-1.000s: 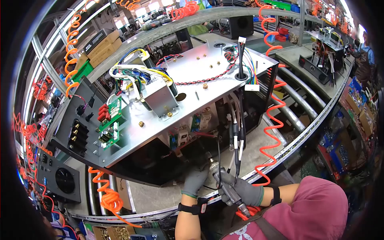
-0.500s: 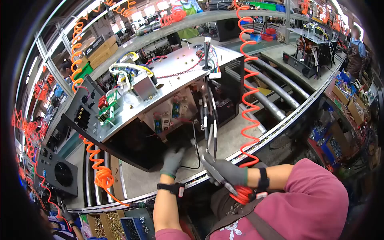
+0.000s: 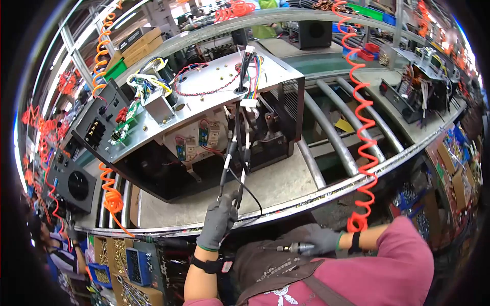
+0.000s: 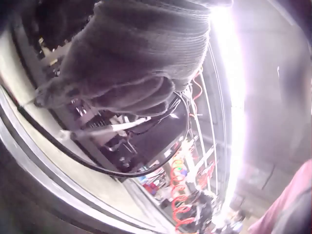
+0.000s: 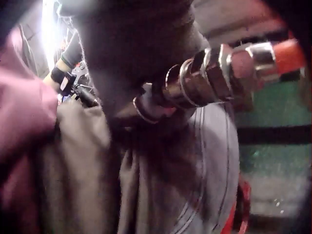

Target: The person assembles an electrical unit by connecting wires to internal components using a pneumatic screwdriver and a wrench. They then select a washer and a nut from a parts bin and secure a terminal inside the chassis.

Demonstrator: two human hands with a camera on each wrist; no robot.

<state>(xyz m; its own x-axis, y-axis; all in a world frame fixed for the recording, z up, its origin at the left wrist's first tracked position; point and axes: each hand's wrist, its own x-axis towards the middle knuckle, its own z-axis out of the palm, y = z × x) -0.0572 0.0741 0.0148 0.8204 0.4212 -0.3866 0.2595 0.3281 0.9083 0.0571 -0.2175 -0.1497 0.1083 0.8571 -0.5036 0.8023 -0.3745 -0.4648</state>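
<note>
right hand wraps closed round a hand tool by the apron. left hand curls closed on cables; exact pinch hidden. black loop bows out alongside: if it snags, a tug could strain the leads. beyond, open-sided cabinet sits on the bench; hard pulling could shift it.

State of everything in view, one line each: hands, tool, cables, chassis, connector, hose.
Left hand: closed on cables.
Right hand: gripping tool.
Tool: held clear of chassis.
Cables: drawn out of chassis.
Chassis: side open, internals showing.
White connector: unplugged.
Right-side orange hose: coiled, hanging.
</note>
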